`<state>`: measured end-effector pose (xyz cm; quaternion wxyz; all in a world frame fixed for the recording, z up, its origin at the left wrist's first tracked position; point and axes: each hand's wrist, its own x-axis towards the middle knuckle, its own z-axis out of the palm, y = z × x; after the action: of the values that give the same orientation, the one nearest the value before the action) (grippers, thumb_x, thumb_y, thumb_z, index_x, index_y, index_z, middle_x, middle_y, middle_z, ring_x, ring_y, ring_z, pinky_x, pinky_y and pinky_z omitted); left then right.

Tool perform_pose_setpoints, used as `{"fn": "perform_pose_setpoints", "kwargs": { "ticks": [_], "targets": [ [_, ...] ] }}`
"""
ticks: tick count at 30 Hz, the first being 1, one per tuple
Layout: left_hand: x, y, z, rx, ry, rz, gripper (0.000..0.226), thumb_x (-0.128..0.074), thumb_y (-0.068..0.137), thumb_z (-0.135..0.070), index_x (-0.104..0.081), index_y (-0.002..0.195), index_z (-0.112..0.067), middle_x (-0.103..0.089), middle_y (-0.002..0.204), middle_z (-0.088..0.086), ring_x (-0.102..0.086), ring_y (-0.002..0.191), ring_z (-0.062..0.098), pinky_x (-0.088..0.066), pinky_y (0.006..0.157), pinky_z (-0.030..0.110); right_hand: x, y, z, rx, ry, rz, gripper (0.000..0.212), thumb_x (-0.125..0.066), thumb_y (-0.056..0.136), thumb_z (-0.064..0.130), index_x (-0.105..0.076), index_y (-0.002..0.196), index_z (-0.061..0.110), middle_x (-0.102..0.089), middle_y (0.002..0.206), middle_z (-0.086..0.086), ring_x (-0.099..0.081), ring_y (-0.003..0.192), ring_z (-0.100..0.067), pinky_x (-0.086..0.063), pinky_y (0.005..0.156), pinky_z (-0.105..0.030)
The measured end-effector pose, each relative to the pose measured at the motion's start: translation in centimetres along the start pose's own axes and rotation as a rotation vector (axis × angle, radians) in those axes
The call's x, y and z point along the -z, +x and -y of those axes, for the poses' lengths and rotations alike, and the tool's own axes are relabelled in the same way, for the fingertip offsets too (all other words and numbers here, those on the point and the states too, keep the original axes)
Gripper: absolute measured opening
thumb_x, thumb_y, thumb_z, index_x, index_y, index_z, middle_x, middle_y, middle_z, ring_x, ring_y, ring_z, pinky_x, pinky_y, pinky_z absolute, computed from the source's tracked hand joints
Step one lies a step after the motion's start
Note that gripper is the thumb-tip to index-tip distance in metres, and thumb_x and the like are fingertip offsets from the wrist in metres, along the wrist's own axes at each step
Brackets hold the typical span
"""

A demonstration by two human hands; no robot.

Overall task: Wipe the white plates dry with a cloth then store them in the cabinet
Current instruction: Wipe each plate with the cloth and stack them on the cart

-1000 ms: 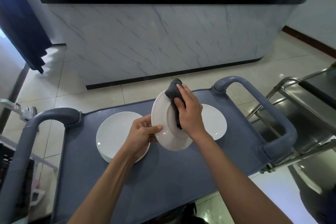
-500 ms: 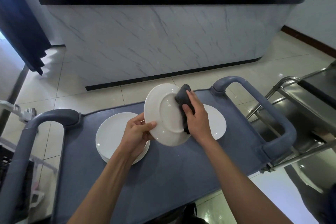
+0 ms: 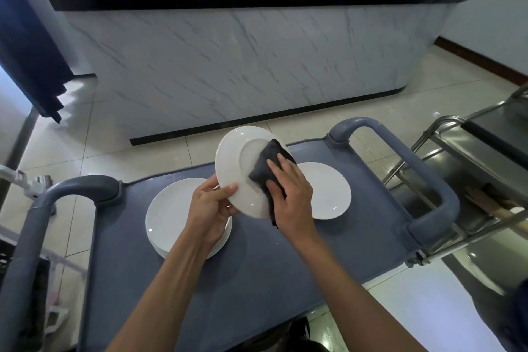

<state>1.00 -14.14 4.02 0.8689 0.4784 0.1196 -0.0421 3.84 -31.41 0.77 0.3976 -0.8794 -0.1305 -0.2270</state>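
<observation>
Left hand (image 3: 210, 206) grips tilted plate (image 3: 237, 168) | right hand (image 3: 291, 191) presses cloth (image 3: 268, 166) on it | I judge: wiping under way; stack (image 3: 168, 214) beneath left, single plate (image 3: 328, 191) beside right, none stored.

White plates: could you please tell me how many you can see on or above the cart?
At least 3: one held plate tilted above the cart, one single plate lying at right, and a left stack whose lower plates show only as edges, so more may be hidden.
</observation>
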Motion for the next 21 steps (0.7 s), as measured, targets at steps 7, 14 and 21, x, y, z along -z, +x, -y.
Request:
{"fn": "perform_pose_setpoints", "kwargs": {
  "ticks": [7,14,21],
  "targets": [
    [-0.3,0.1,-0.2,0.029,-0.031,-0.045,0.032,-0.053,0.093,0.004,-0.066,0.121,0.000,-0.071,0.109,0.020,-0.069,0.094,0.033,-0.062,0.073,0.041,-0.8,-1.4,1.4,0.034,0.011,-0.017,0.039,-0.045,0.101,0.031,-0.059,0.137,0.026,-0.051,0.149,0.005,-0.047,0.136,-0.017,-0.040,0.105,-0.052],
    [-0.9,0.3,-0.1,0.046,-0.144,-0.117,0.034,-0.052,0.094,0.003,-0.065,0.125,-0.004,-0.072,0.114,0.017,-0.072,0.085,0.025,-0.060,0.063,0.035,-1.2,-3.4,2.1,0.108,-0.042,-0.010,0.040,-0.043,0.104,0.031,-0.054,0.142,0.026,-0.043,0.155,0.006,-0.038,0.142,-0.015,-0.033,0.111,-0.047],
    [-1.4,0.2,0.3,0.063,-0.236,-0.175,0.034,-0.052,0.097,-0.001,-0.062,0.130,-0.005,-0.069,0.123,0.018,-0.073,0.095,0.029,-0.060,0.064,0.035,-1.3,-4.4,1.6,0.109,-0.063,-0.027,0.042,-0.039,0.107,0.034,-0.049,0.146,0.025,-0.037,0.159,0.003,-0.030,0.148,-0.019,-0.029,0.116,-0.050]
  ]
}}
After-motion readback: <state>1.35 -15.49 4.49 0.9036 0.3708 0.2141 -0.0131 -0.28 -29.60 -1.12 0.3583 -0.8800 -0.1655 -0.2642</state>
